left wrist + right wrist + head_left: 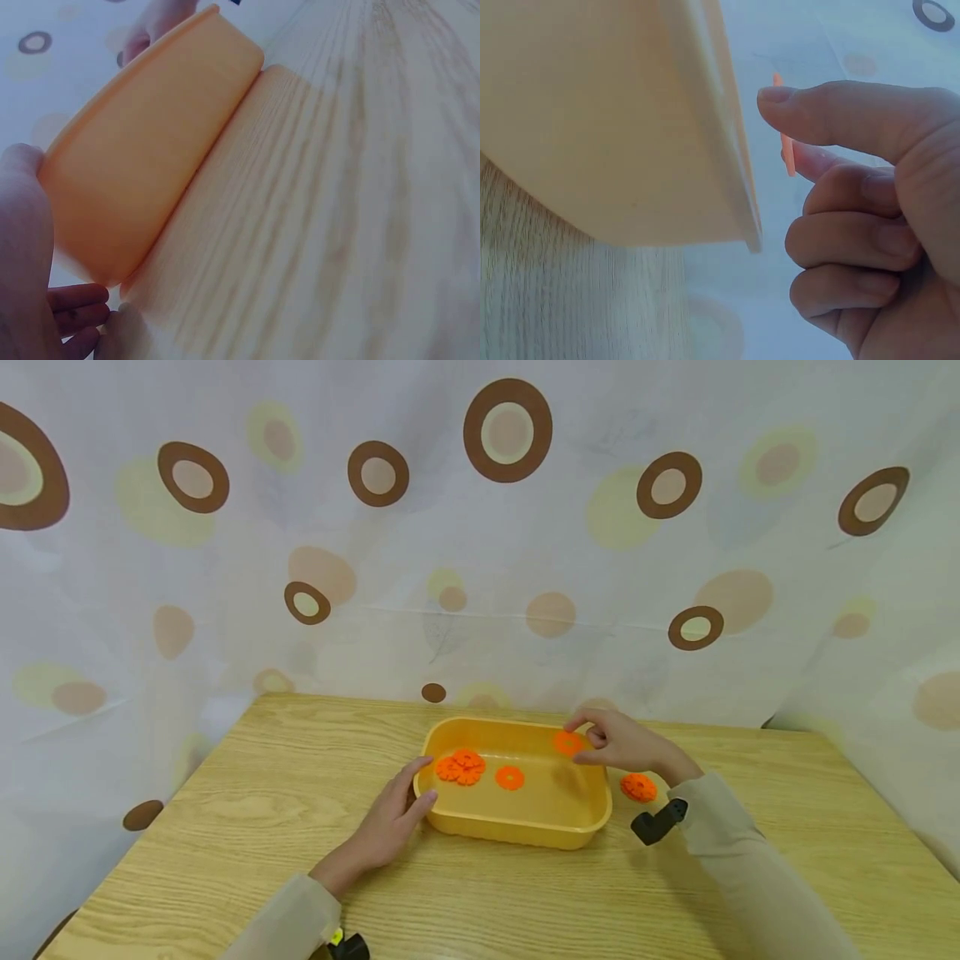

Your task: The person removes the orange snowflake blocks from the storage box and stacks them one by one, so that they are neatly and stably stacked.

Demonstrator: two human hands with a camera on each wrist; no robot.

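the left hand [386, 817] holds the left end of the yellow-orange tub [517, 828]: thumb and forefinger reach to the rim, set well apart from each other, while in the left wrist view other fingers lie bent along the outside, low down near the base. the tub sits flat on the surface [480, 902], a wooden one with a visible grain.

the right hand [626, 745] pinches an orange disc [561, 742] between thumb and forefinger, its other fingers curled in toward the palm. this disc is flower-shaped with a small hole in the middle; it is held above the far right corner of the tub, and the right wrist view shows it edge-on, higher than the rim and not touching it.

inside the tub, a cluster [461, 767] of the same orange flowers lies toward the left end, the pieces overlapping. a single flower [502, 779] lies flat on the floor of the tub, just to the right of that cluster and apart from it. outside, near the right end of the tub, a small pile [638, 787] of orange flowers rests on the surface, stacked on each other; how many is hard to tell.

both arms wear pale sleeves [757, 877], with a small black camera [660, 821] at the right wrist. behind the surface hangs a whitish sheet [480, 543] printed with brown rings and soft peach and yellow ovals.
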